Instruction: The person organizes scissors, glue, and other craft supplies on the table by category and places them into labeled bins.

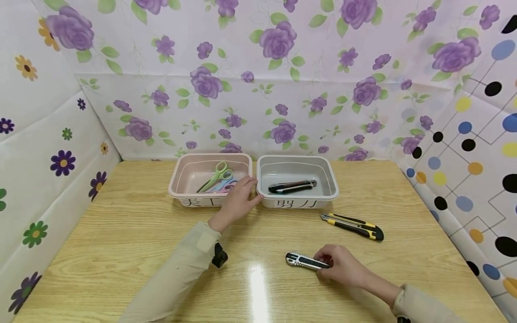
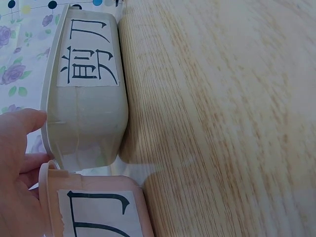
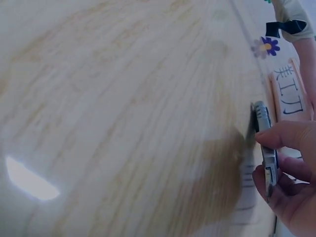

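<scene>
My right hand (image 1: 340, 264) pinches a silver-and-black utility knife (image 1: 300, 260) just above the table, its front end hidden by the fingers. Behind that hand lies a yellow-and-black utility knife (image 1: 355, 225). My left hand (image 1: 239, 200) rests where two bins meet. Its thumb touches the rim of the grey bin (image 2: 94, 123), and its other fingers lie over the gap beside the pink bin (image 1: 174, 183). Inside the grey bin is a black utility knife (image 1: 292, 186). Green scissors (image 1: 214, 177), blue scissors (image 1: 223, 181) and pink scissors (image 1: 228, 186) lie in the pink bin.
The bins stand side by side at the back of the wooden table (image 1: 133, 224), with paper labels on their fronts. Flower-patterned sheeting (image 1: 250, 107) rises behind them. A dotted sheet (image 1: 464, 166) borders the table's right side.
</scene>
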The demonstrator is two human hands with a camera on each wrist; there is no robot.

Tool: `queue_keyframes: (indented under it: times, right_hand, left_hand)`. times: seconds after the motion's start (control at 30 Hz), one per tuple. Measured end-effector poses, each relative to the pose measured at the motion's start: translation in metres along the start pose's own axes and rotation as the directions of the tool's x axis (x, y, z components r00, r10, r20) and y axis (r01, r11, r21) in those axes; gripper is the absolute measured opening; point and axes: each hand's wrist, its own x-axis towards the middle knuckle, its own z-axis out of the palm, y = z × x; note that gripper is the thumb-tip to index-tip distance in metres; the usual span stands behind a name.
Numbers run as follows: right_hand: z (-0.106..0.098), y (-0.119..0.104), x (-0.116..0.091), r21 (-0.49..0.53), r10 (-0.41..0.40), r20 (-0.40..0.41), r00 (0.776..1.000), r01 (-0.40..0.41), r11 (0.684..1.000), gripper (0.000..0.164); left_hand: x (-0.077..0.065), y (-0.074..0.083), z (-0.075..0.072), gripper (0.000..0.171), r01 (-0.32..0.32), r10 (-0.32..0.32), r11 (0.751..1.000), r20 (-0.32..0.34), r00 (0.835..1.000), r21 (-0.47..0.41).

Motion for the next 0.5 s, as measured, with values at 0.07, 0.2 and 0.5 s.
queue_keyframes:
  times: [0.07,0.2,0.5]
  right_hand:
    - [-0.003,0.000,0.001,0.011,-0.010,-0.006,1.000,0.010,1.000,0.018]
    - [-0.008,-0.001,0.002,0.032,-0.035,-0.016,0.999,0.036,0.999,0.018]
    - [-0.018,-0.006,0.007,0.055,-0.080,-0.005,0.997,0.080,0.995,0.016]
  left_hand:
    - [0.000,0.000,0.000,0.046,0.000,0.000,1.000,0.004,1.000,-0.001]
    - [-0.001,0.000,0.000,0.047,0.004,-0.004,1.000,0.005,1.000,-0.007]
    - [0.000,-0.001,0.001,0.047,0.003,-0.003,1.000,-0.007,1.000,0.002]
